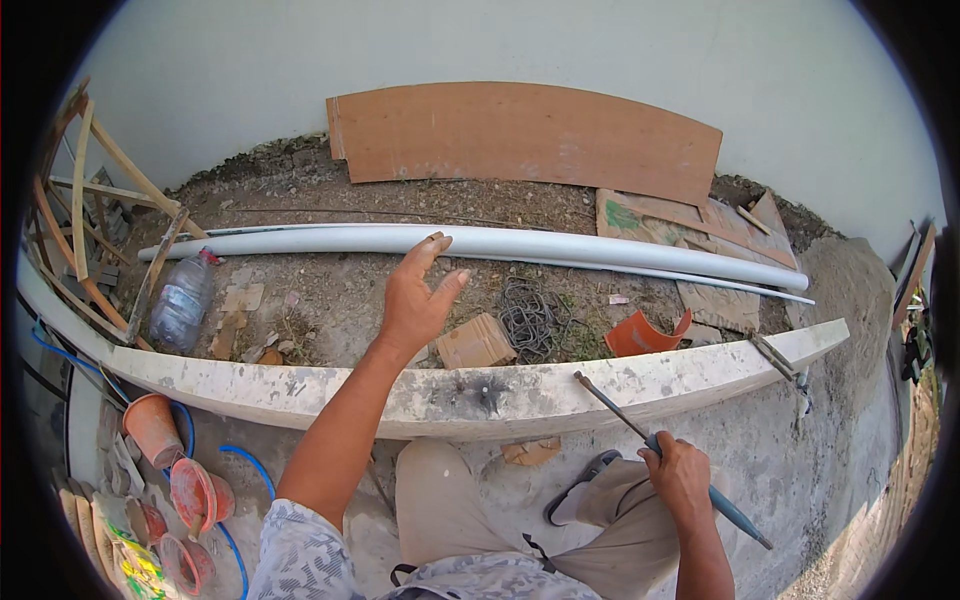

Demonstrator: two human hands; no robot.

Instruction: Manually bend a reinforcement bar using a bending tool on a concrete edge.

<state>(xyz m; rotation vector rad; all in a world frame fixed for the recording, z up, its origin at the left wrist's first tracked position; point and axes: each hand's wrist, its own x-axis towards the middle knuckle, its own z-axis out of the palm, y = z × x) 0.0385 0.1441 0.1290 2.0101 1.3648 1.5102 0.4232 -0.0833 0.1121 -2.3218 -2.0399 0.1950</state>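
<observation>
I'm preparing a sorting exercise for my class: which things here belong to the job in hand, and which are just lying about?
Likely part of the job:
tool, held in the right hand
low wall, apparently near the tool's tip

Seemingly just lying about:
bottle
white pipe
wooden board
buckets

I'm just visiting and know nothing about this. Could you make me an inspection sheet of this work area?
Surface: pale ledge, stained, with a dark patch near its middle.
Job's things: blue-handled tool; whether its tip touches the ledge, I cannot tell.
Clutter: plastic bottle, white pipe and orange curved piece beyond the ledge; reddish buckets at lower left.
Hands: left hand raised, open, holding nothing visible; right hand closed around the tool.
Cables: blue hose or cable at left; dark tangled cord beyond the ledge.
Surroundings: brown board against a pale wall.
</observation>
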